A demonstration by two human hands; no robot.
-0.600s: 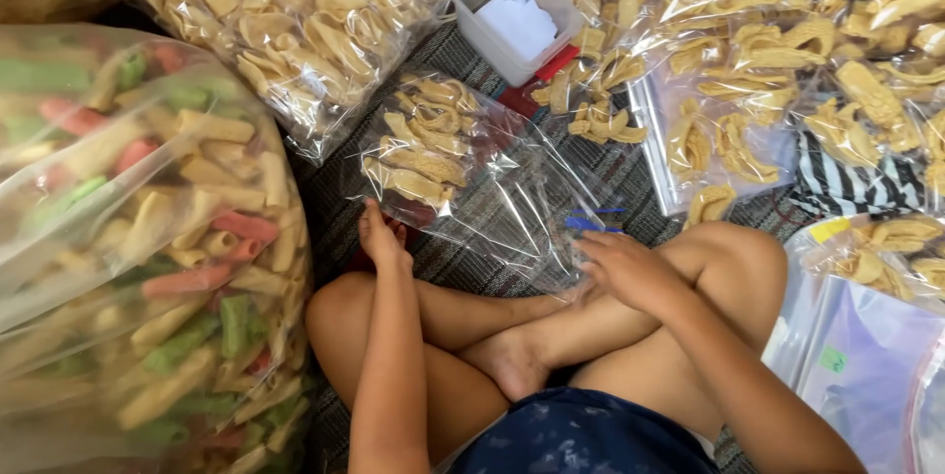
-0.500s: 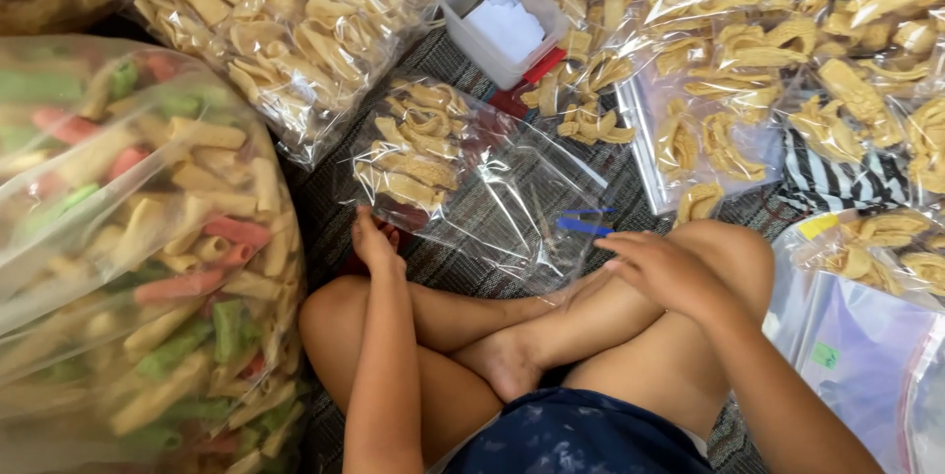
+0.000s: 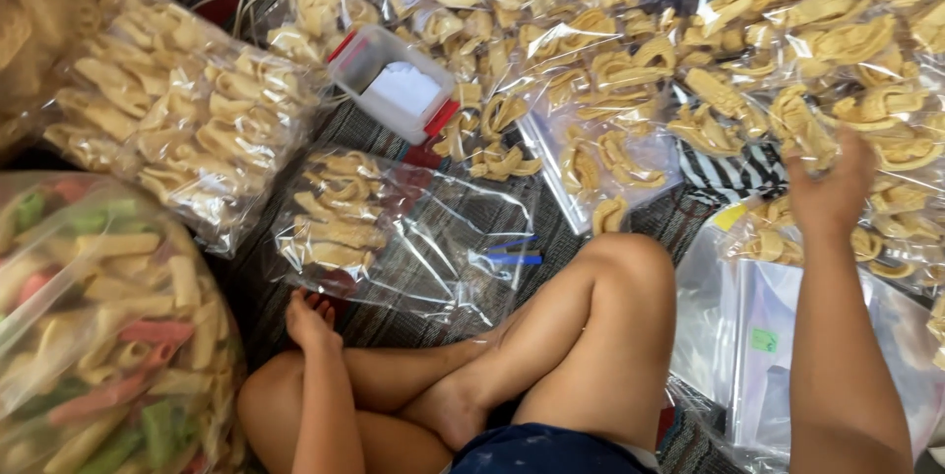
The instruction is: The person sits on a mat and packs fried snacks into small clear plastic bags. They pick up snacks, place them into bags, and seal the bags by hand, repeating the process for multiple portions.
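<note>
Head view, looking down on a person seated cross-legged on a dark striped floor mat (image 3: 463, 189) among bagged snacks. The left hand (image 3: 310, 321) rests beside the left knee, fingers loosely curled and holding nothing, just short of the near edge of a clear plastic bag partly filled with pale yellow twisted crackers (image 3: 340, 213), which lies flat on the mat in front of the legs. The right hand (image 3: 832, 189) is raised and reaches out to the right, over a heap of small clear packets of the same yellow crackers (image 3: 866, 51); its palm faces away, so whether the fingers close on a packet cannot be told. A white lidded plastic box with red clips (image 3: 399, 85) stands beyond the flat bag. A large clear sack of mixed green, pink and yellow tube crackers (image 3: 98, 336) fills the lower left. A stack of flat, unfilled clear bags (image 3: 787, 336) lies by the right knee. Judged step: reaching for a filled packet; a firm pinch is needed.
</note>
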